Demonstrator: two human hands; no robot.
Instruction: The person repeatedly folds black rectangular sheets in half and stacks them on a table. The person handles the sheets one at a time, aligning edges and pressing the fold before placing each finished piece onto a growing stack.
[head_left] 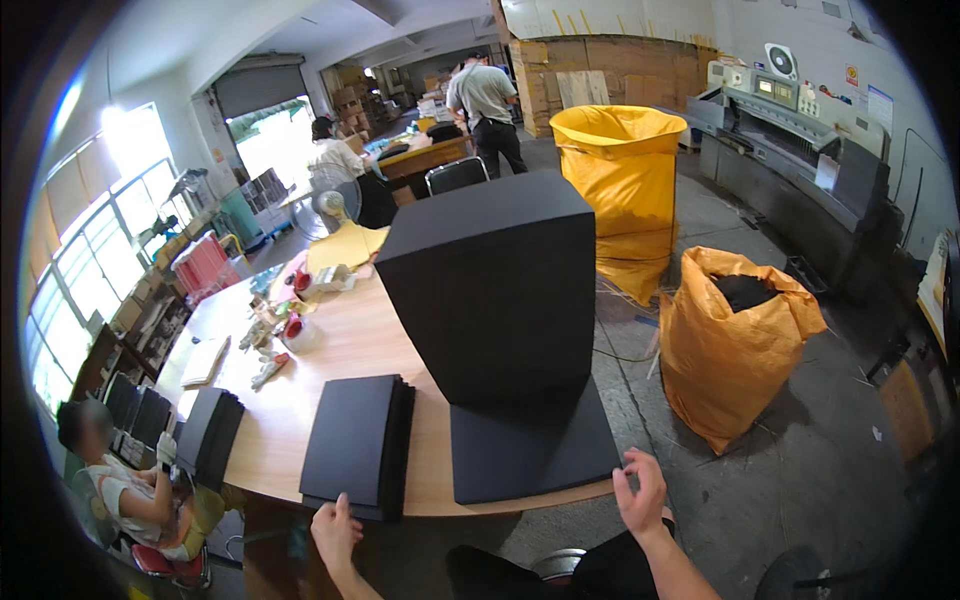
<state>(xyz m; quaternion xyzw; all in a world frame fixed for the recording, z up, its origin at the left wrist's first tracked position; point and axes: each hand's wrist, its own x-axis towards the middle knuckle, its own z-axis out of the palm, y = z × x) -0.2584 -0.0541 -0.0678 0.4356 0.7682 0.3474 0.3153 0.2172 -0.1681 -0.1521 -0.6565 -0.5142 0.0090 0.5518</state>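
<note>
A low stack of black sheets [350,440] lies on the table's front edge, its layers slightly uneven. My left hand [337,533] is at the near edge of that stack, fingers partly bent and apart, with nothing visibly held. To its right, a flat black pile [535,455] reaches the table edge. My right hand [642,490] is beside this pile's near right corner, thumb and fingers loosely spread; whether it touches the corner is unclear. Behind the flat pile rises a tall black stack [490,290], its top tilted in view.
Tape rolls [297,333] and small items sit on the wooden table [350,325]. A seated person [130,490] wearing gloves is at left by another black stack [208,437]. Orange sack [725,350], yellow bin bag [620,190] and a large machine [790,150] stand at right.
</note>
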